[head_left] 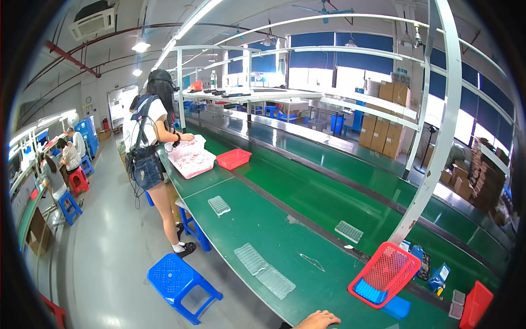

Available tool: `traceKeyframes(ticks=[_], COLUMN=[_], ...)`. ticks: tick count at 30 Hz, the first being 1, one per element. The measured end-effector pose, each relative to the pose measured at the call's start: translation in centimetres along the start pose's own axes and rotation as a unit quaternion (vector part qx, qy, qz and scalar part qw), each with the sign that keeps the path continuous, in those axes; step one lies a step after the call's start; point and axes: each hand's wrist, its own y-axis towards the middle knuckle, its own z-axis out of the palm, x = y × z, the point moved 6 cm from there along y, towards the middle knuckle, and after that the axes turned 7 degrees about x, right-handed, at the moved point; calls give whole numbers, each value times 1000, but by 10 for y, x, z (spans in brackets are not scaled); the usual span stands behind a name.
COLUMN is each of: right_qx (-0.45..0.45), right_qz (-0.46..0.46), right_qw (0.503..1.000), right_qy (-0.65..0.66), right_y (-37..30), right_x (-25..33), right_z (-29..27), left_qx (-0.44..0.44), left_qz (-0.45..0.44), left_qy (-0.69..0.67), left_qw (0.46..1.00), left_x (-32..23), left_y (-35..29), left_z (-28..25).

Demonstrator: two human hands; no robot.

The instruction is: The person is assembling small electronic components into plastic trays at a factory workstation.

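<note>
Only my left hand [318,319] shows, at the lower edge. It rests on the green worktop [219,247] with its fingers loosely stretched to the right, and I see nothing held in it. My right hand is out of sight. Ahead of my hand lie a clear ribbed plastic tray [275,281] and another clear tray [251,259], end to end. To the right, a red mesh basket [392,260] stands tilted against a white post, with a blue object [370,291] showing through it. Farther off lie a small clear tray [219,205] and one more clear tray [349,231].
A person [153,120] stands at the bench, one hand in a white basket [192,171] of small reddish pieces. Beside it sits a red basket [234,159]. A blue stool [175,279] is on the floor. The white post [433,164] rises right; a red bin [475,307] stands far right.
</note>
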Motion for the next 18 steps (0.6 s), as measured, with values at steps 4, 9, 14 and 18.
traceKeyframes(ticks=[4, 9, 14, 18], right_qx=[-14, -14, -9, -12], right_qz=[-9, 0, 4, -2], right_qw=[1000, 1000, 1000, 1000], right_qy=[-7, -7, -2, -6], right_y=[5, 8, 8, 7], right_x=[3, -4, -4, -4], right_z=[-6, -4, -3, -3], left_qx=[-186, -191, -183, -183], left_qz=[103, 107, 103, 104], left_qy=[42, 45, 48, 44], left_qw=[976, 975, 977, 977], left_x=[-25, -24, -26, -24], left_y=[-10, -7, -8, -7], left_z=[-25, -27, -28, -26])
